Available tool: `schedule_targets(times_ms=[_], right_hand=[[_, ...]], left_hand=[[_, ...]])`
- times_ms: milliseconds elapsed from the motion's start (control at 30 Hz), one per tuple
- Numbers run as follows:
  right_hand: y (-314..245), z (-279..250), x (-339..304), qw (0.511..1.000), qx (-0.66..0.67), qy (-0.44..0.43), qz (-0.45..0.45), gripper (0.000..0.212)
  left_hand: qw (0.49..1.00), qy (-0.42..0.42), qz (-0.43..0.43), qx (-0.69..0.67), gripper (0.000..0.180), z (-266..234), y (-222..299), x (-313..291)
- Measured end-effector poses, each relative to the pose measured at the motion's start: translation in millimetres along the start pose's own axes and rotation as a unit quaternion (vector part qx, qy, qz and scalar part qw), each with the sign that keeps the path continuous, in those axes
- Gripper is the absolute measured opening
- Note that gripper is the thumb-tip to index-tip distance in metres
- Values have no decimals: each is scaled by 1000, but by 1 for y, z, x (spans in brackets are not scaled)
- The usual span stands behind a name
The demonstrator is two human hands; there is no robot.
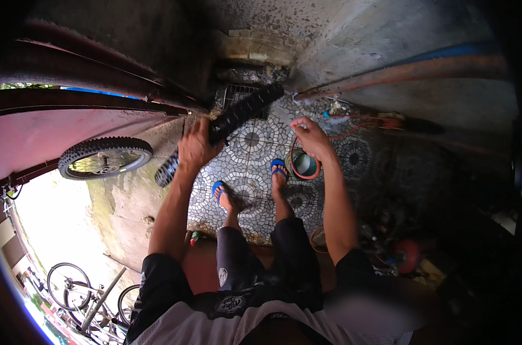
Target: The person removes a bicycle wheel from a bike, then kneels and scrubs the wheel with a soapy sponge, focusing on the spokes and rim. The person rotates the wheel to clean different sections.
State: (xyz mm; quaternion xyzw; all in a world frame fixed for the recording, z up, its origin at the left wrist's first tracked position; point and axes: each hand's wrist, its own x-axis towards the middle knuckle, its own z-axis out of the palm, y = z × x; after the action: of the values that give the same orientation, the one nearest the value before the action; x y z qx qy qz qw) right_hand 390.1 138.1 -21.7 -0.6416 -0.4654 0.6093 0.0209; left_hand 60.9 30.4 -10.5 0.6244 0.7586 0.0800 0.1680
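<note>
My left hand grips a bicycle wheel with a knobby black tyre, seen almost edge-on and tilted, its far end over a floor grate. Wet-looking highlights show on the tread. My right hand is closed, fingers pinched, apart from the wheel on its right side. A thin orange hose loops down from the fingers of this hand and runs off to the right; its end is hidden. Below that hand stands a green bucket with light-coloured liquid or foam inside.
Another bicycle wheel leans by the pink panel on the left. Patterned tiles cover the floor under my blue flip-flops. A rusty pipe runs along the right wall. A bicycle stands at lower left; dark clutter lies at right.
</note>
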Motion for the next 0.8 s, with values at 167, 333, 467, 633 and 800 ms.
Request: schedule_targets(times_ms=[167, 333, 467, 633, 800], right_hand=[[17, -25, -39, 996, -65, -63, 22, 24], [51, -23, -7, 986, -146, 15, 81, 24], [72, -13, 28, 951, -289, 38, 107, 25], [82, 12, 48, 961, -249, 61, 105, 30], [91, 47, 66, 956, -269, 87, 83, 32]], left_hand=[[983, -162, -37, -72, 66, 49, 47, -113], [993, -73, -2, -88, 67, 108, 77, -198], [995, -77, -9, -63, 69, 131, 77, -238], [994, -99, -2, -53, 70, 137, 68, -251], [994, -92, 16, -51, 62, 142, 72, -250]])
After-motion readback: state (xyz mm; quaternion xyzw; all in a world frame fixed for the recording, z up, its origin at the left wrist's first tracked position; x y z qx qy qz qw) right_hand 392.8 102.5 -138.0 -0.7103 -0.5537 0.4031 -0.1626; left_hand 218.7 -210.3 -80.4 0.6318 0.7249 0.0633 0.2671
